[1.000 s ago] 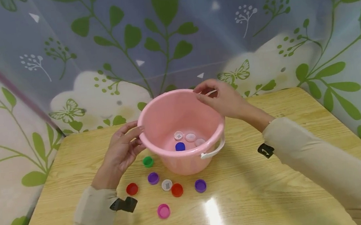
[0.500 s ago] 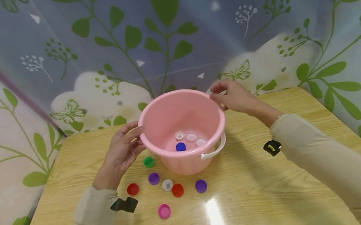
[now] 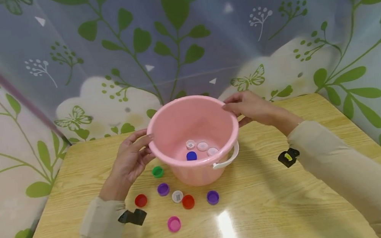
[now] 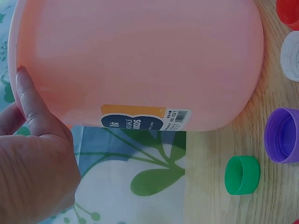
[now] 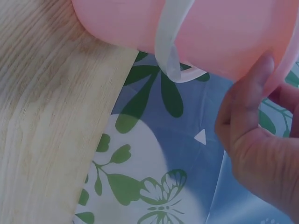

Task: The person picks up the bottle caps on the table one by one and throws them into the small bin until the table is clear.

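Note:
A pink bucket (image 3: 199, 173) stands on the table, its white handle (image 3: 227, 161) hanging down at the right front. My left hand (image 3: 129, 161) grips the rim at the left; in the left wrist view, its thumb (image 4: 32, 100) lies against the outer wall. On the opposite side my right hand (image 3: 253, 107) holds the rim between thumb and fingers. In the right wrist view the thumb (image 5: 254, 88) reaches up under the rim, near the handle. Inside the bucket are a blue bottle cap (image 3: 191, 156) and several whitish ones, including a white cap (image 3: 190, 144).
Before the bucket lie loose caps: green (image 3: 157, 171), two purple, one a purple cap (image 3: 213, 197), two red, one a red cap (image 3: 188, 202), a white cap (image 3: 177, 197) and a pink cap (image 3: 174, 224). A leaf-patterned cloth (image 3: 158, 68) stands behind the wooden table (image 3: 271, 203).
My right hand has moved right and slightly toward me along the rim and now grips it at the right side. The left hand, bucket and caps stay in place.

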`<state>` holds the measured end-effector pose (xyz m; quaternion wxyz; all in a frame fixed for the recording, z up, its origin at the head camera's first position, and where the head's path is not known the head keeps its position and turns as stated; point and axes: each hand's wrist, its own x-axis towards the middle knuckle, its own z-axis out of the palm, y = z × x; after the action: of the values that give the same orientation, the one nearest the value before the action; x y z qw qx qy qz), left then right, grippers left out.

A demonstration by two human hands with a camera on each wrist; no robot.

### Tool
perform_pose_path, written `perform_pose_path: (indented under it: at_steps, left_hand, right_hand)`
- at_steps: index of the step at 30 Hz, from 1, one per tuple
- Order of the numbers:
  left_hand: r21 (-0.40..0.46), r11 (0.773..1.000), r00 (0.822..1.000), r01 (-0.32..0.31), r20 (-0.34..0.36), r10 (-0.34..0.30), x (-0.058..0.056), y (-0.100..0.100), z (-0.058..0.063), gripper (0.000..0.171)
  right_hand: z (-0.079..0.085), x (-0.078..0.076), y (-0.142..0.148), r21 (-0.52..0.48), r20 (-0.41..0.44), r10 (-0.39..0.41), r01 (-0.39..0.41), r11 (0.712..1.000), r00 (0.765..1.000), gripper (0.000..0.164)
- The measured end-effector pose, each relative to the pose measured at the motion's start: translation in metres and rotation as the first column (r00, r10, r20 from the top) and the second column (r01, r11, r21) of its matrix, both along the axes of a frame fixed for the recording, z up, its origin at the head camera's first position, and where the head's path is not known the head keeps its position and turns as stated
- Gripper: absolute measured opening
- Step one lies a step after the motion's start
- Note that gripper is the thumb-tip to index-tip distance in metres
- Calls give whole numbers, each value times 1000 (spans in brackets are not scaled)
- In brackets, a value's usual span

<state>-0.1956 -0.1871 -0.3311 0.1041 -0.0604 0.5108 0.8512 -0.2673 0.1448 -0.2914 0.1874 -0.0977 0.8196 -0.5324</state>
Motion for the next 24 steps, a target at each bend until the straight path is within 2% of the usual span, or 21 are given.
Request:
perform_pose_path:
  at_steps: [6,12,24]
  left_hand:
    - [8,1000,1000,-1,0,1,0,0,-1,34]
    - [7,1000,1000,1,-4,-1,0,0,-1,34]
    - [-26,999,1000,21,-5,-21,1,-1,2,33]
  right_hand:
    - [0,-1,7,-97,119,60,-49,994,991,46]
    - [-2,-3,12,-215,214,91,-44,976,972,50]
    - [-5,-2,14,-273,289,77,5,962,954,41]
